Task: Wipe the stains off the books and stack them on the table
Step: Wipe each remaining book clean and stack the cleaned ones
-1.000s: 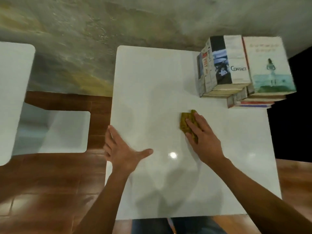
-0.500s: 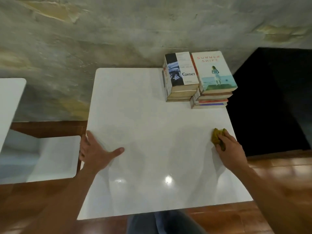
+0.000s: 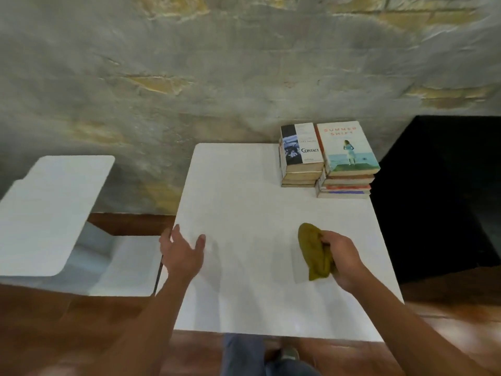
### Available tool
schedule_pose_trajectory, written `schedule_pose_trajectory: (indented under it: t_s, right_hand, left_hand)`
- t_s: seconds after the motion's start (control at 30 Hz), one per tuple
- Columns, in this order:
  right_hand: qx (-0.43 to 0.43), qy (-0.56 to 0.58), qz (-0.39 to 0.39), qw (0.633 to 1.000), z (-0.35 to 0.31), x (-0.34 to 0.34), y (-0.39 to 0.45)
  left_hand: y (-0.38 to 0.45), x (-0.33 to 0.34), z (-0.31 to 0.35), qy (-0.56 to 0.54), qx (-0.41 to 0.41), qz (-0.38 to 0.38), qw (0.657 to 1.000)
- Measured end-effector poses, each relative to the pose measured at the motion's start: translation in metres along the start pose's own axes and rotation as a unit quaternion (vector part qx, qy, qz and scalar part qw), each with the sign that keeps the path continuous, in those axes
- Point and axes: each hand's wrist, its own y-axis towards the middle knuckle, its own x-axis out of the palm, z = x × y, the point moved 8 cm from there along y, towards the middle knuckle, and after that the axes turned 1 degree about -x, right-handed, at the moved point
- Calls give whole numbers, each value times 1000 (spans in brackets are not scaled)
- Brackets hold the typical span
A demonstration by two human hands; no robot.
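Two stacks of paperbacks stand side by side at the far right corner of the white table [image 3: 244, 202]. The left stack [image 3: 301, 158] has a book titled Contact on top. The right stack [image 3: 348, 161] is topped by a book showing a woman by the sea. My right hand [image 3: 343, 259] grips a crumpled mustard-yellow cloth [image 3: 314, 253] just above the table, near its right side. My left hand [image 3: 181, 252] hovers with fingers spread over the table's left edge and holds nothing.
A second white table [image 3: 51, 210] and a white seat [image 3: 119, 267] stand to the left. A rough plastered wall runs behind both. A black block [image 3: 439, 196] sits right of the table. The floor is brown wood, and my legs show below the near edge.
My right hand has lifted the cloth off the table and bunched it, moving back from the right edge. My left hand has risen off the surface. The view has tilted up.
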Motion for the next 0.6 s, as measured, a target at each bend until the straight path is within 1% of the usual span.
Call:
schedule_pose_trajectory:
  t_s: [0.03, 0.1, 0.17, 0.23, 0.3, 0.37, 0.4, 0.43, 0.47, 0.53, 0.6]
  right_hand:
    - [-17, -22, -18, 999, -7, 16, -4]
    - [-75, -98, -18, 992, -18, 41, -9]
    - [-127, -202, -10, 971, -15, 58, -8]
    - [-174, -320, -16, 931, 0, 81, -12]
    - [-229, -396, -20, 889, 15, 90, -14]
    - [-308, -473, -22, 825, 31, 117, -22]
    - [-327, -510, -12, 796, 39, 128, -27]
    - [-341, -535, 3, 773, 48, 139, -33]
    - [-356, -546, 17, 758, 53, 150, -41]
    - [-388, -550, 38, 739, 60, 172, -64]
    - [-439, -550, 55, 708, 65, 201, -86]
  left_hand:
    - [-6, -14, -7, -12, -1, 11, 1000]
    - [-16, -35, -30, -33, -33, 8, 999]
    - [-26, -50, -60, -12, -69, 2, 998]
    - [-41, -59, -89, 42, -86, -42, 994]
    - [-50, -46, -113, 41, -131, -75, 988]
    - [-49, -35, -147, 38, -159, -117, 980]
    - [-47, -29, -158, 30, -155, -130, 979]
    - [-46, -24, -168, 16, -157, -141, 977]
    - [-45, -19, -177, -32, -172, -139, 975]
    - [-44, -3, -191, -140, -235, -155, 949]
    - [-40, 4, -195, -231, -269, -183, 917]
